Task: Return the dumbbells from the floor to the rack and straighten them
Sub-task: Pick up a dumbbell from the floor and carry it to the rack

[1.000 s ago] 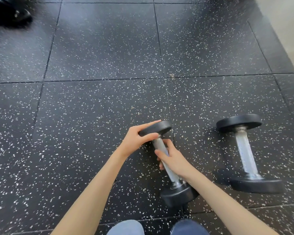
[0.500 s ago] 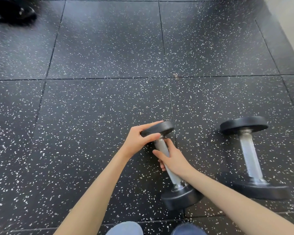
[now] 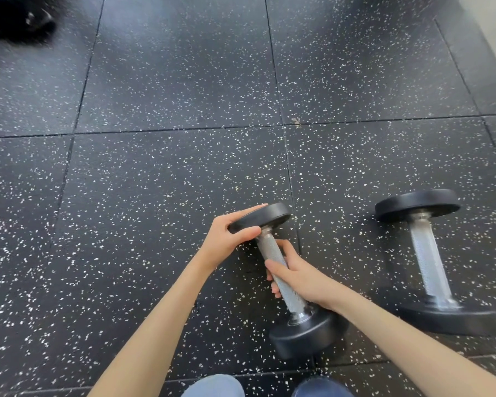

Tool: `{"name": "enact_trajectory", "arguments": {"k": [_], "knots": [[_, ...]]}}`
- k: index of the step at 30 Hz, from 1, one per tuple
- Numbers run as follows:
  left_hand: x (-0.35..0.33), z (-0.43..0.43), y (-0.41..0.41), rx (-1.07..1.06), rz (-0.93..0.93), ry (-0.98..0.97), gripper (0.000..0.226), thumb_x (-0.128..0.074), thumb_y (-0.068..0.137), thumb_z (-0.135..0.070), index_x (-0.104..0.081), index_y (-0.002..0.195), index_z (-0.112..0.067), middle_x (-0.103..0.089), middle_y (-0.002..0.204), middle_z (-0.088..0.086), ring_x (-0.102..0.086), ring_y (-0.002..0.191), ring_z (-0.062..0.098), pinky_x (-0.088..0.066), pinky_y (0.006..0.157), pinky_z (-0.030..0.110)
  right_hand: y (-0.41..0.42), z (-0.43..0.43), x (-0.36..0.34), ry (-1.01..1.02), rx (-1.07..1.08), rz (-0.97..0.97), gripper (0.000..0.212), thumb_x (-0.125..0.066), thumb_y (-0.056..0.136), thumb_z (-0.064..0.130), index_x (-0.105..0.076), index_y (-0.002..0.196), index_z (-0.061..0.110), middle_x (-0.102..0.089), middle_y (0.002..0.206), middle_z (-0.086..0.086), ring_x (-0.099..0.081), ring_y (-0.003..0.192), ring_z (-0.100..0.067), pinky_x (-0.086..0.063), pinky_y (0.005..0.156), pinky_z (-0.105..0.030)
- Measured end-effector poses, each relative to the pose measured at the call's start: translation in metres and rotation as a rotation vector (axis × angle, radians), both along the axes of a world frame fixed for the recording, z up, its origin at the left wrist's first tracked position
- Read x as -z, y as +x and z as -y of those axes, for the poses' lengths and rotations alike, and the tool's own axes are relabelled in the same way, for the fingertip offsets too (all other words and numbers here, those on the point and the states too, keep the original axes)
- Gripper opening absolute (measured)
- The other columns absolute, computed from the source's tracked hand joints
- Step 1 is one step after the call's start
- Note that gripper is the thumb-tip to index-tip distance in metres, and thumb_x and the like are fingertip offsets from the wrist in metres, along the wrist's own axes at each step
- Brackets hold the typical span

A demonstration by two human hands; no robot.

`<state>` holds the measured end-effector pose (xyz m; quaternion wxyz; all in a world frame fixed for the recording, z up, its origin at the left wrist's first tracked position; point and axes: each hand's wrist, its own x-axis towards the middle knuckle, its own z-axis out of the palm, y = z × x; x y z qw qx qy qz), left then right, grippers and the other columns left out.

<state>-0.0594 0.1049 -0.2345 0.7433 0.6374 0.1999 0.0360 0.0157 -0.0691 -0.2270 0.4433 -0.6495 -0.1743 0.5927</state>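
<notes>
Floor (image 3: 161, 173): black rubber tiles, white speckle, visible seams. Right dumbbell (image 3: 430, 262): lies on floor, untouched, well apart from hands; black round heads, knurled chrome handle. Near dumbbell (image 3: 287, 282): same build, lower head on floor, upper head possibly raised; hard to tell. Left hand (image 3: 226, 239) clasps the rim of its upper head. Right hand (image 3: 304, 277) is wrapped around the handle. Blurred dark object (image 3: 15, 21) top left, unidentifiable.
</notes>
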Motion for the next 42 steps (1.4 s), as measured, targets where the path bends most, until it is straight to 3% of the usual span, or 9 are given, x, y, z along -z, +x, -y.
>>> {"name": "enact_trajectory", "arguments": {"k": [5, 8, 12, 17, 24, 27, 31, 37, 42], "knots": [[0.006, -0.003, -0.006, -0.009, 0.010, 0.005, 0.041, -0.066, 0.073, -0.032, -0.067, 0.114, -0.035, -0.069, 0.114, -0.004, -0.062, 0.107, 0.014, -0.048, 0.086, 0.023, -0.011, -0.010, 0.003, -0.035, 0.001, 0.252, 0.034, -0.049, 0.094, 0.031, -0.030, 0.122, 0.023, -0.057, 0.076, -0.003, -0.060, 0.055, -0.012, -0.054, 0.057, -0.027], [0.011, -0.005, -0.013, -0.031, 0.022, 0.016, 0.041, -0.065, 0.071, -0.031, -0.068, 0.112, -0.034, -0.069, 0.112, -0.007, -0.062, 0.106, 0.011, -0.048, 0.085, 0.021, -0.020, -0.017, 0.005, -0.082, 0.080, 0.293, 0.032, -0.053, 0.091, 0.036, -0.035, 0.112, 0.020, -0.058, 0.068, -0.003, -0.056, 0.047, -0.009, -0.052, 0.051, -0.025], [0.017, -0.008, -0.019, -0.020, 0.030, 0.045, 0.041, -0.063, 0.069, -0.030, -0.068, 0.108, -0.042, -0.068, 0.111, -0.016, -0.061, 0.106, 0.003, -0.047, 0.085, 0.016, -0.029, -0.023, 0.007, -0.151, 0.105, 0.357, 0.029, -0.053, 0.088, 0.044, -0.035, 0.100, 0.025, -0.056, 0.059, -0.004, -0.054, 0.047, -0.019, -0.055, 0.056, -0.040], [0.018, -0.009, -0.021, -0.010, 0.027, 0.072, 0.039, -0.063, 0.072, -0.031, -0.066, 0.110, -0.040, -0.068, 0.112, -0.017, -0.061, 0.107, 0.003, -0.045, 0.086, 0.014, -0.028, -0.023, 0.010, -0.135, 0.086, 0.378, 0.026, -0.051, 0.088, 0.046, -0.035, 0.098, 0.028, -0.055, 0.057, -0.003, -0.053, 0.044, -0.016, -0.053, 0.050, -0.034], [-0.019, -0.022, -0.043, 0.119, -0.179, 0.439, 0.041, -0.063, 0.089, -0.033, -0.053, 0.128, -0.041, -0.052, 0.133, -0.024, -0.045, 0.125, -0.002, -0.036, 0.107, 0.028, -0.027, -0.014, -0.008, -0.222, 0.190, 0.310, 0.025, -0.054, 0.089, 0.037, -0.036, 0.101, 0.026, -0.056, 0.064, 0.000, -0.050, 0.044, -0.011, -0.049, 0.050, -0.034], [-0.064, -0.035, -0.065, 0.188, -0.278, 0.744, 0.042, -0.049, 0.092, -0.047, -0.049, 0.133, -0.037, -0.045, 0.140, -0.020, -0.034, 0.133, -0.001, -0.028, 0.111, 0.029, -0.018, -0.005, -0.042, -0.268, 0.188, 0.296, 0.024, -0.054, 0.090, 0.036, -0.037, 0.102, 0.023, -0.057, 0.066, -0.003, -0.051, 0.044, -0.010, -0.049, 0.049, -0.033], [-0.146, -0.037, -0.087, 0.234, -0.395, 1.163, 0.057, -0.029, 0.094, -0.052, -0.051, 0.135, -0.019, -0.048, 0.141, 0.001, -0.040, 0.134, 0.019, -0.025, 0.114, 0.041, -0.002, 0.003, -0.116, -0.315, 0.132, 0.277, 0.028, -0.054, 0.090, 0.037, -0.038, 0.105, 0.021, -0.060, 0.067, -0.003, -0.054, 0.045, -0.012, -0.049, 0.051, -0.030], [-0.305, -0.021, -0.100, 0.193, -0.502, 1.285, 0.056, -0.036, 0.092, -0.043, -0.049, 0.136, -0.012, -0.049, 0.140, 0.007, -0.042, 0.132, 0.025, -0.028, 0.112, 0.047, 0.012, 0.012, -0.270, -0.330, 0.081, 0.309, 0.034, -0.055, 0.089, 0.042, -0.035, 0.112, 0.027, -0.061, 0.067, 0.000, -0.052, 0.041, -0.005, -0.046, 0.045, -0.023], [-0.465, -0.022, -0.100, 0.127, -0.560, 1.284, 0.056, -0.034, 0.091, -0.039, -0.047, 0.137, -0.010, -0.049, 0.140, 0.009, -0.041, 0.133, 0.026, -0.028, 0.113, 0.047, 0.015, 0.008, -0.430, -0.303, 0.145, 0.295, 0.036, -0.056, 0.089, 0.036, -0.035, 0.116, 0.026, -0.054, 0.056, 0.001, -0.048, 0.039, -0.010, -0.045, 0.043, -0.027]]}}
